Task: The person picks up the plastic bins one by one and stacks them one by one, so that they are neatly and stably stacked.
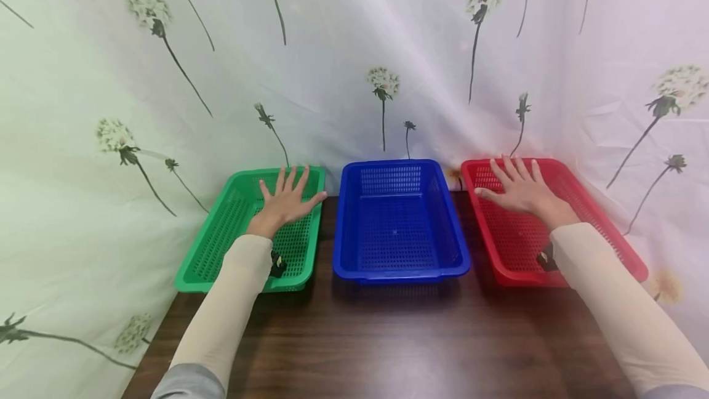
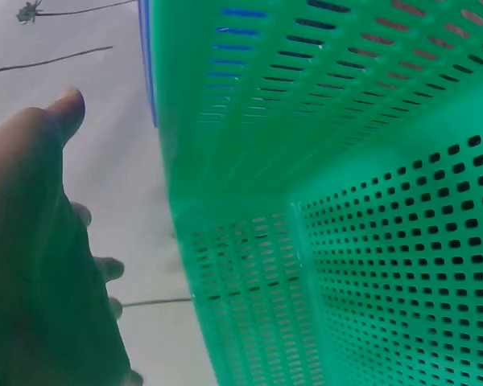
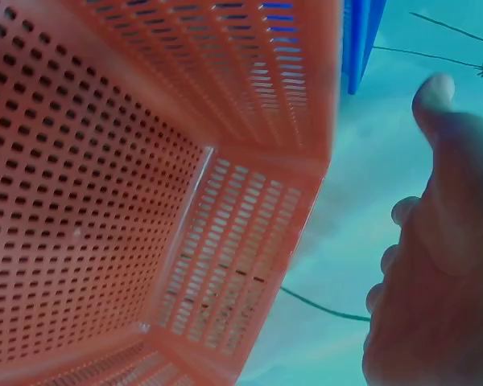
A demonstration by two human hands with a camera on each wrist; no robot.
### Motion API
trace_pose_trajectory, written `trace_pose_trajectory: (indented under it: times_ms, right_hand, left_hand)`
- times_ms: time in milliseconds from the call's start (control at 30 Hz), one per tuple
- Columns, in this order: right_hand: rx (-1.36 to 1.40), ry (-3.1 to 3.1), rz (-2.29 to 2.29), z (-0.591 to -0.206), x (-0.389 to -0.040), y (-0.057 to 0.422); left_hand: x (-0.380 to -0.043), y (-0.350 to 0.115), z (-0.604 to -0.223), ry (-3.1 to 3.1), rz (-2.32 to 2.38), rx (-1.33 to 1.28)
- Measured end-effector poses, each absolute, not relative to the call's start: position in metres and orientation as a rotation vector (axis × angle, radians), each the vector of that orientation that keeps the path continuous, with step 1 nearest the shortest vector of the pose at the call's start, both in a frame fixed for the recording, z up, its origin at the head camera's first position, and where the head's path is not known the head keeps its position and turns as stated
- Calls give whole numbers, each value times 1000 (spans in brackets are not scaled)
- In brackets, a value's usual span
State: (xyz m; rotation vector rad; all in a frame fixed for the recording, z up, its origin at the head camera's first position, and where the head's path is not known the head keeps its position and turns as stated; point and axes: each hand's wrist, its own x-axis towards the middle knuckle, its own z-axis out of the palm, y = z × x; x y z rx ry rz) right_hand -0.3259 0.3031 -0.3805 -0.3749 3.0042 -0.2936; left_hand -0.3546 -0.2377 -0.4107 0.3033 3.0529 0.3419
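Observation:
My left hand (image 1: 284,204) is held over the green basket (image 1: 191,273), fingers spread and nothing in it. Over on the right, my right hand (image 1: 520,193) hovers above the red basket (image 1: 604,226), also with spread fingers and no object. Both baskets are shallow plastic ones with slotted walls. In the left wrist view the left hand (image 2: 48,257) shows beside the green wall (image 2: 249,161). The right wrist view has the right hand (image 3: 443,249) beside the red wall (image 3: 233,249). Dark wrist cameras sit under both sleeves.
A blue basket (image 1: 401,276) stands between the other two, with bare mesh showing inside. All three rest on a dark brown wooden table (image 1: 388,343). Behind and at the sides hangs a white cloth (image 1: 332,97) printed with dandelions.

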Motion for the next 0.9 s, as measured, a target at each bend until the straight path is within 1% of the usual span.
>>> trace_pose_trajectory:
  times_ms: [267,467,700,900]
  right_hand:
    - [-262,3021,-498,-364,-323,286]
    - [-244,2999,-845,-352,-313,259]
    - [-174,2826,-1057,-355,-308,231]
    - [-121,2737,-1069,-370,-308,220]
  left_hand:
    - [-334,-213,-384,3106,415,370]
    - [-317,-187,-372,3227,626,381]
    - [-302,-162,-376,3177,988,221]
    - [-298,-149,-388,3131,1011,152]
